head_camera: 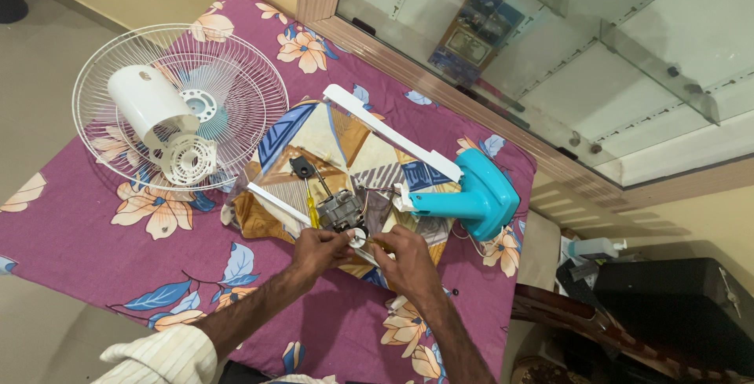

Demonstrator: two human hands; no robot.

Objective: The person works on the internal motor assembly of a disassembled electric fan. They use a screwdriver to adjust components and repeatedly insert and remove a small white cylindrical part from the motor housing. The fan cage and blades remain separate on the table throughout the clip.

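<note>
Purple floral cloth (pixel 94 235) is spread over the bed on which everything is laid, with a glass-fronted cabinet (pixel 597 62) seen beyond it. Nearest the camera, the left hand (pixel 318 249) is closed around the near end of a small fan motor (pixel 342 210), its fingers curled against a white round part (pixel 357 236) at the motor's shaft. The right hand (pixel 404 262) is brought in just beside it, fingertips pinched on a thin tool whose tip is set at that white part; what kind of tool it is cannot be told. The motor is rested on a patterned cushion (pixel 338 137), and a yellow-handled screwdriver (pixel 312 207) is laid against its left side. A turquoise fan base (pixel 479 195) with a white arm (pixel 393 133) is placed to the right of the motor. Farther left, a white wire fan guard (pixel 236 85) is laid flat, and a white motor cover (pixel 149 105) is set on it.
</note>
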